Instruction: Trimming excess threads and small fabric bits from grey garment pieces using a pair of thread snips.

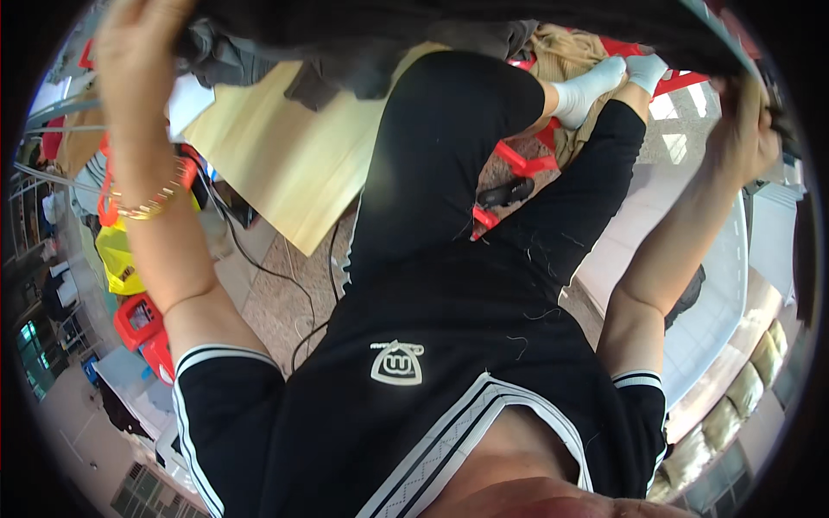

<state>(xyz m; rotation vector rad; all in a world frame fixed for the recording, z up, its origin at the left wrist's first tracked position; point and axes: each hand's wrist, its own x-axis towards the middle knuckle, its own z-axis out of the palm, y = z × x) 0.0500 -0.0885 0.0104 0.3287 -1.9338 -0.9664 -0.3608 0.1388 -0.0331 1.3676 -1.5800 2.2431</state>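
Observation:
A dark cloth (414, 19) is stretched across the top of the view, raised over my knees. At its left end my left hand (142, 39) is closed on it, with the fingertips blurred and partly cut off by the upper edge. A gold bracelet (155, 203) circles that wrist. My right hand (749, 129) is raised at the far right, its fingers curled around the cloth's other end. Beneath the dark cloth, grey fabric pieces (345, 73) lie bunched along the far part of a pale wooden board (276, 147).
Beige knit fabric (561, 52) lies near my feet, around a red frame (522, 162). A black cable (259, 269) hangs beside the board. To the left are a yellow bag (119, 257) and a red plastic container (138, 319). A white tabletop (712, 337) stands on the right.

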